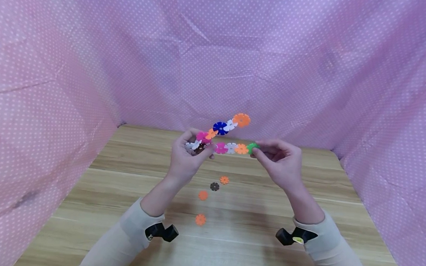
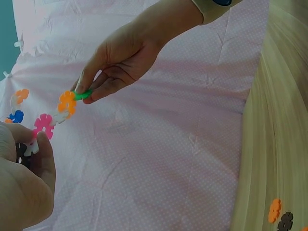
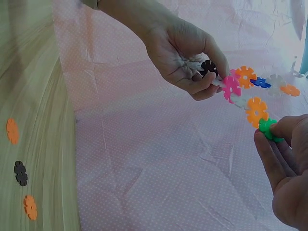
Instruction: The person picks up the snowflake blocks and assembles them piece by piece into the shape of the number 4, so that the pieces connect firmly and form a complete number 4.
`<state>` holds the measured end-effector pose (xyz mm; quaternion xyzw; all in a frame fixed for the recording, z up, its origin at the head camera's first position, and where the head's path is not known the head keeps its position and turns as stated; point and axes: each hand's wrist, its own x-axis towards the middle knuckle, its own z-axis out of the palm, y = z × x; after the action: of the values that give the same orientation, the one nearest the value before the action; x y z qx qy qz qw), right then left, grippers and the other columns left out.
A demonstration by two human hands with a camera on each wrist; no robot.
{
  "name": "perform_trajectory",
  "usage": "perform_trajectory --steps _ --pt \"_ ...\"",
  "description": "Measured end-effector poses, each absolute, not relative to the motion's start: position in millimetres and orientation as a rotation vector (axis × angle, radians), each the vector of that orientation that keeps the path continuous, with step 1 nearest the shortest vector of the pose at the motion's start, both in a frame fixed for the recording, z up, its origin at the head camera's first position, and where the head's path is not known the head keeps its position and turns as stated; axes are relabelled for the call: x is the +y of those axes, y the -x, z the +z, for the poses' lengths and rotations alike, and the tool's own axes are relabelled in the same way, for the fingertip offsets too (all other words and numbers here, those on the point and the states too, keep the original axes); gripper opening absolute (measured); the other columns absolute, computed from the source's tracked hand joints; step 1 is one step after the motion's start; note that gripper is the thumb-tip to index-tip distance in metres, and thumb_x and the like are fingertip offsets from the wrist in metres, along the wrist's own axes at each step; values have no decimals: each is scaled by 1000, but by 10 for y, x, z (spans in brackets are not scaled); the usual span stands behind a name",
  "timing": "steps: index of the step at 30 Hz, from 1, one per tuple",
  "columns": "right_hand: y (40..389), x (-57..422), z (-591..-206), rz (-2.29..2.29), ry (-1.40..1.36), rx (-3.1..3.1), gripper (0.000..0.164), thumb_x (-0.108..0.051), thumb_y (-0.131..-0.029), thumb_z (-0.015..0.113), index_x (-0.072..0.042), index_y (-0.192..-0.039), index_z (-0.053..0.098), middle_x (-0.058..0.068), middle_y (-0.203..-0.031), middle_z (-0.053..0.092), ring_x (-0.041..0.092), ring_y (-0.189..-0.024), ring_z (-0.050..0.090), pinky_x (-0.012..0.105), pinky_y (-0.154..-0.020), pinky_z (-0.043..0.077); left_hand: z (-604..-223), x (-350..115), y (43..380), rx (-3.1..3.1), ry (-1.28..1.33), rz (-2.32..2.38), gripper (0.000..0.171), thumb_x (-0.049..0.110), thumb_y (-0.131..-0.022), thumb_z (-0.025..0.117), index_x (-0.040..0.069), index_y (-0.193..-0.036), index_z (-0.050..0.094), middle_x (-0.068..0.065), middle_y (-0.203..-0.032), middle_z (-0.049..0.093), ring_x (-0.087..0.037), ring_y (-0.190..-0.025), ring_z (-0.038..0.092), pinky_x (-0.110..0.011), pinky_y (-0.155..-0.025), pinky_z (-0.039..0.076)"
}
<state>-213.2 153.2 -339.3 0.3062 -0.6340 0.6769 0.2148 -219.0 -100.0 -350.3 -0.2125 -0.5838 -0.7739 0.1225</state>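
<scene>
Both hands hold up a chain of interlocking snowflake discs (image 1: 221,128) above the table. My left hand (image 1: 185,160) grips the chain near its middle, finger and thumb around a white disc by the pink disc (image 3: 231,88); part of the chain is hidden in that palm. From there one end rises through orange, blue and white to an orange disc (image 1: 241,120). The other runs through pink, white and orange to a green disc (image 3: 270,130), which my right hand (image 1: 282,161) pinches between thumb and fingers. In the left wrist view the green disc meets the orange disc (image 2: 67,104).
On the wooden table (image 1: 120,208) below lie several loose discs: an orange disc (image 1: 224,180), a dark brown disc (image 1: 214,186) and more orange ones (image 1: 200,219) nearer me. Pink dotted cloth (image 1: 217,68) walls the table at the back and both sides.
</scene>
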Motion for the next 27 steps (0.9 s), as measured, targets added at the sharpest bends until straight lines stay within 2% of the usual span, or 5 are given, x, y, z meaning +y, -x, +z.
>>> perform_trajectory --steps 2,8,19,27 --pt "2118 1537 -3388 1867 -839 -1769 20 29 -82 69 20 -100 71 -1 -93 83 9 -80 81 23 -69 69 -3513 -1004 2197 -1725 620 -2247 26 -13 -89 74 9 -102 66 -1 -90 60 -18 -69 73 -39 -68 71" --pt "2098 1543 -3387 1876 -832 -1759 21 32 -81 69 21 -98 71 0 -92 83 11 -78 81 26 -69 69 -3517 -1005 2201 -1754 650 -2234 21 -12 -90 73 0 -104 63 0 -91 58 -13 -71 73 -30 -68 71" --pt "2119 1559 -3402 1895 -859 -1746 24 34 -79 67 18 -96 73 1 -91 83 11 -76 81 26 -67 69 -3510 -1001 2191 -1764 667 -2258 24 -14 -90 72 6 -99 62 1 -90 63 -12 -71 72 -28 -68 70" --pt "2123 1557 -3404 1934 -882 -1718 27 35 -79 66 16 -95 74 4 -90 83 12 -76 81 26 -68 69 -3514 -1004 2202 -1798 666 -2259 23 -13 -92 72 6 -100 61 1 -90 65 -16 -71 72 -28 -69 70"
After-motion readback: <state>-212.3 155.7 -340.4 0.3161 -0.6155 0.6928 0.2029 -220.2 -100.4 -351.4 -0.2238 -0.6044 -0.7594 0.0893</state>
